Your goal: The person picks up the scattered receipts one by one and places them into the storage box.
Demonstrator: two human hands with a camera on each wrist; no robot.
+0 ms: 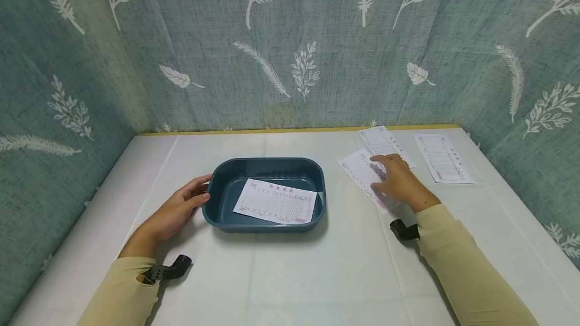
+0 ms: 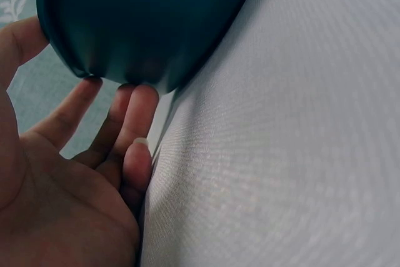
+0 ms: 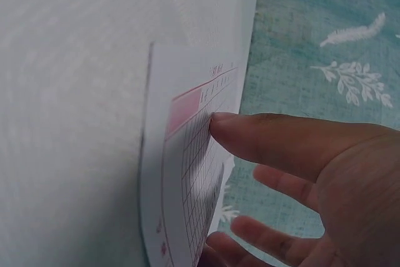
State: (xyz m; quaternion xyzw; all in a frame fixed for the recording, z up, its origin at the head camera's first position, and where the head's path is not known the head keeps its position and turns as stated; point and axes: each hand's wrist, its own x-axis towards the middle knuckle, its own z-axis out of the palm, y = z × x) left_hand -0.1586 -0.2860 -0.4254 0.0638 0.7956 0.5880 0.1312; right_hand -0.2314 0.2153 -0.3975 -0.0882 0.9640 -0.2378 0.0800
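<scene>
In the head view, my left hand (image 1: 177, 210) is at the left end of a dark blue plastic basin (image 1: 270, 228). Its fingertips (image 2: 140, 101) and thumb touch the outer wall and rim, without wrapping round them. One printed paper slip (image 1: 274, 202) lies inside the basin. On the right, my right hand (image 1: 399, 180) is over another printed slip (image 1: 360, 167), thumb and fingers spread apart. Seen from the right wrist, the thumb is at the face of the slip (image 3: 178, 167); whether it presses the paper cannot be told.
A second slip (image 1: 385, 140) lies partly under or against the near one, and a third slip (image 1: 443, 159) lies farther right. White cloth (image 1: 290, 275) covers the table. Green leaf-patterned fabric (image 1: 195, 24) stands behind and at both sides, above a yellow edge (image 1: 204, 133).
</scene>
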